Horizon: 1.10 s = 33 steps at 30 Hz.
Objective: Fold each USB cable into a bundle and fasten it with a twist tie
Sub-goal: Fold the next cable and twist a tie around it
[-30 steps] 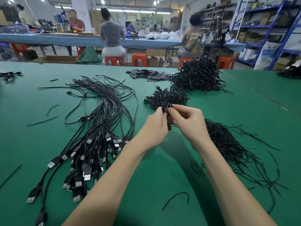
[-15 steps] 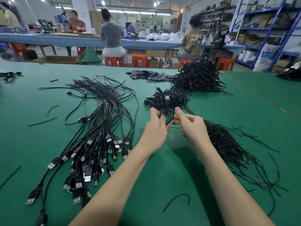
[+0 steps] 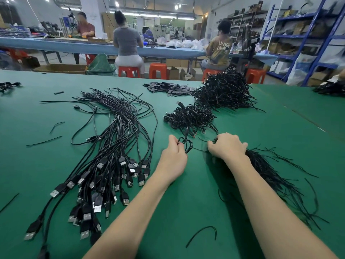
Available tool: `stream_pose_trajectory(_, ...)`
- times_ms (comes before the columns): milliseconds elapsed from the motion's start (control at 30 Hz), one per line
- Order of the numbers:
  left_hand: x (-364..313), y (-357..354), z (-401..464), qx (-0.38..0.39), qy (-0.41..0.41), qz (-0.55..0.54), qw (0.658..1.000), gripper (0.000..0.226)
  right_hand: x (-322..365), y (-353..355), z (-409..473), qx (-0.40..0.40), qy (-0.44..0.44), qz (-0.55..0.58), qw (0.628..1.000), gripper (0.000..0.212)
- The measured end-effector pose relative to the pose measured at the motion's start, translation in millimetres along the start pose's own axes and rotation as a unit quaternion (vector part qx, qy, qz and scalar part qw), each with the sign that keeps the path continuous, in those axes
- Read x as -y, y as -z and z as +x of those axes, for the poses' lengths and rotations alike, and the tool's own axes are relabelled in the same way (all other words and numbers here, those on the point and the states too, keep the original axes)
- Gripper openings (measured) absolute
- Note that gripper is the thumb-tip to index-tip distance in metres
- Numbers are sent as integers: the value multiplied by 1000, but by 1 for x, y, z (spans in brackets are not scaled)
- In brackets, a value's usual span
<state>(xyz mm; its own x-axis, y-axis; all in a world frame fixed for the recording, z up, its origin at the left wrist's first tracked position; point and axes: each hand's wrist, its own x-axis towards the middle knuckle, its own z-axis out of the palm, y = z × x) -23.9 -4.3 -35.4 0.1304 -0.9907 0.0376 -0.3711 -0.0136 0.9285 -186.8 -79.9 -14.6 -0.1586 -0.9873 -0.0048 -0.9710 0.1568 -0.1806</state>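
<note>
On the green counter (image 3: 186, 193) the left hand (image 3: 174, 157) pinches a folded USB cable (image 3: 187, 144) just above the surface, while the right hand (image 3: 226, 146) curls its fingers into the twist tie pile (image 3: 270, 176) (cardboard boxes (image 3: 59, 68) sit beyond).

I am working in a factory assembly hall: other workers (image 3: 127, 40) are sitting on orange stools (image 3: 158, 70) along a long blue bench (image 3: 56, 46), and blue steel shelving (image 3: 306, 34) is holding cartons.

Bright overhead tube light — soft shadows, wide-angle edge bending, background slightly blurred.
</note>
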Motion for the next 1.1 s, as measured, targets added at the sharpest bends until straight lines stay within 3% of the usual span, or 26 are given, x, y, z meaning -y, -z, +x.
stream_pose_trajectory(167, -7, 0, -7, -59, -74, 49, 994, 28, -2, 4, -16, -17, -18, 53, 998, 40)
stream_pose_trajectory(467, 0, 11, 1, -76, -65, 47, 994, 28, -13, 14, -28, -110, 15, 184, 977, 31)
stream_pose_trajectory(667, 5, 11, 5, -78, -72, 90, 990, 25, -24, 12, -31, -229, 21, 239, 943, 20)
stream_pose_trajectory(767, 5, 11, 5, -70, -66, 88, 992, 26, -23, 12, -31, -220, 8, 271, 937, 27)
stream_pose_trajectory(933, 5, 13, 5, -57, -47, 82, 994, 28, -26, 15, -30, -187, -7, 334, 924, 3)
stream_pose_trajectory(1100, 5, 12, 7, -54, -26, 35, 998, 28, -28, 21, -31, -186, -21, 373, 909, 7)
